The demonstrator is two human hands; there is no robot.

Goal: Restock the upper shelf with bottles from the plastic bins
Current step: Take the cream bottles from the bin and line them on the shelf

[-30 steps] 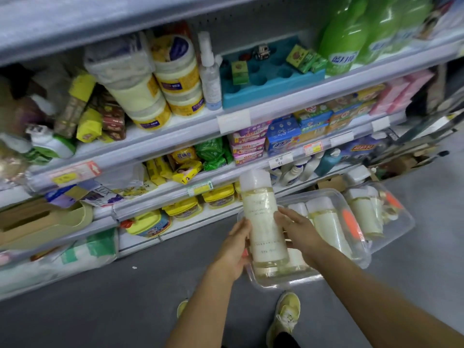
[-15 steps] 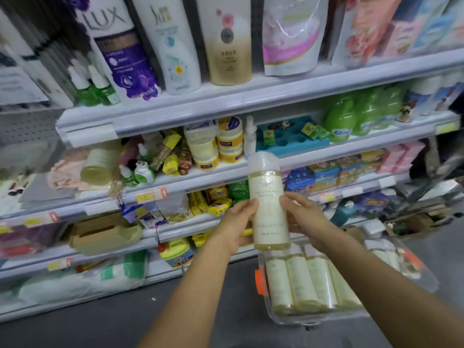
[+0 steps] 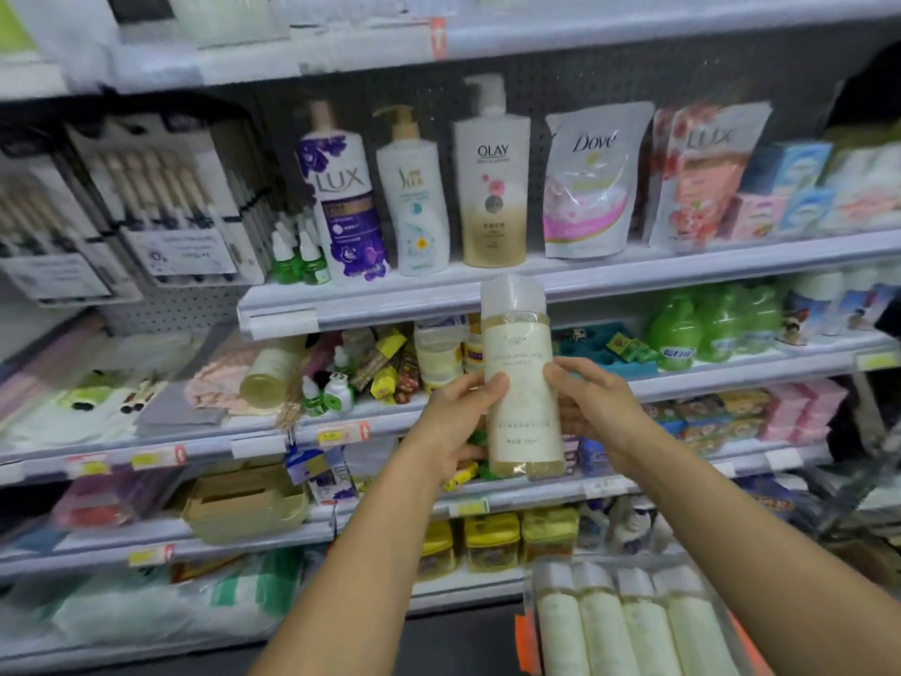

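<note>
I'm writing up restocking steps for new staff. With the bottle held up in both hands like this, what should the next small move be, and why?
Probably lift the bottle higher. The left hand and right hand grip it upright, but its base sits well below the edge of the shelf with the body-wash bottles; only its cap reaches that edge. More of the same bottles wait in the plastic bin.

On the shelf (image 3: pixel 634 280) stood a purple bottle (image 3: pixel 347 197) marked "LUX" in large letters. Toward the shelf's right end from it, a white-and-gold pump bottle (image 3: pixel 492 187) read "OLAY", a white refill pouch (image 3: pixel 592 187) read "Dove", and a pink pouch (image 3: pixel 707 173) read "LUX" faintly through its glare. The cream label on the bottle (image 3: pixel 521 378) gripped between the left hand (image 3: pixel 451 424) and right hand (image 3: pixel 597 407) carried small print, too blurred to read.
</note>
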